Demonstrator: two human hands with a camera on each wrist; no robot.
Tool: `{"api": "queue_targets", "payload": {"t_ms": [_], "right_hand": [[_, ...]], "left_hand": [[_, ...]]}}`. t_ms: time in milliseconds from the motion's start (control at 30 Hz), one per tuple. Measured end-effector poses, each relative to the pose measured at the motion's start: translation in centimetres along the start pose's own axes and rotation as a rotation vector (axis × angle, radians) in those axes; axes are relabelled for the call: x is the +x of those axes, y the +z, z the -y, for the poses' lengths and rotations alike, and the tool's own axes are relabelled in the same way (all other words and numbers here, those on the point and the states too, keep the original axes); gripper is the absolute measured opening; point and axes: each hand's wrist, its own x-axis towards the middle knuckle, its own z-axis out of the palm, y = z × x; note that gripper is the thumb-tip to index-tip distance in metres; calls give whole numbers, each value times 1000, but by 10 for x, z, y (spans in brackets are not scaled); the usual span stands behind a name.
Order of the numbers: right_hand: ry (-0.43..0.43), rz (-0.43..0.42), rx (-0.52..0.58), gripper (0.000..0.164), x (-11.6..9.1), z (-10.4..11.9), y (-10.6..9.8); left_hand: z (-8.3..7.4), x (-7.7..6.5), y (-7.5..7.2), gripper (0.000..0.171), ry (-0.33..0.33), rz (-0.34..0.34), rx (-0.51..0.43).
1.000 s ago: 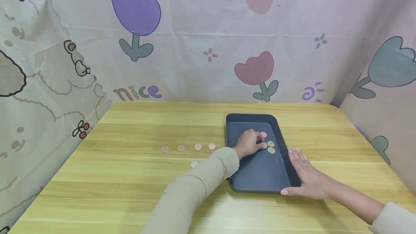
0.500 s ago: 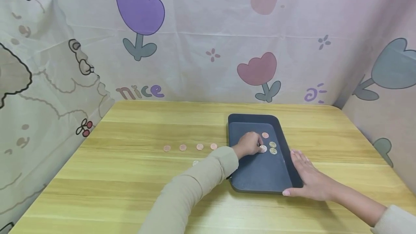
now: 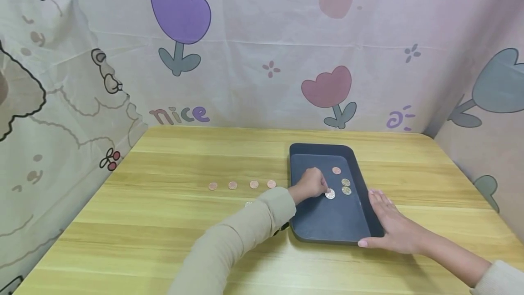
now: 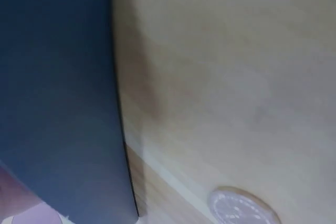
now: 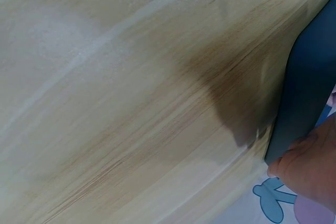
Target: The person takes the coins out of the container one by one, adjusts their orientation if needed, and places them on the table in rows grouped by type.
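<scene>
My left hand reaches into a dark rectangular tray, its fingertips pinching the edge of a silver-coloured coin close over the tray floor. To the right of that coin lie two gold-coloured coins, with a copper-coloured coin farther back. Along the tray's right wall rest the straight fingers of my right hand, the thumb at the near right corner. The right wrist view shows part of this hand against the tray's outer wall.
Several copper-coloured coins lie in a row on the wooden table left of the tray. Another pale coin is partly covered by my left sleeve. A printed cloth hangs behind the table.
My left hand has drawn the silver-coloured coin nearer and slightly left, away from the gold-coloured coins. The right hand keeps its place on the tray. The head view has shifted a little.
</scene>
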Motion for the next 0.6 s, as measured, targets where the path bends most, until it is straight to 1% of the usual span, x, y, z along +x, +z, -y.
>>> {"api": "queue_targets", "payload": {"t_ms": [100,200,300,400,600], "right_hand": [[0,-1,-10,115,0,0,0],[4,5,-7,115,0,1,0],[9,10,7,115,-1,2,1],[13,12,14,115,-1,2,1],[23,10,25,115,-2,1,0]], "left_hand": [[1,-4,-3,20,1,-5,-25],[3,-12,-8,25,-7,-12,-90],[4,-20,-14,23,-9,-14,-169],[5,-28,-20,17,1,-17,-239],[11,-38,-28,14,-1,-61,-367]]}}
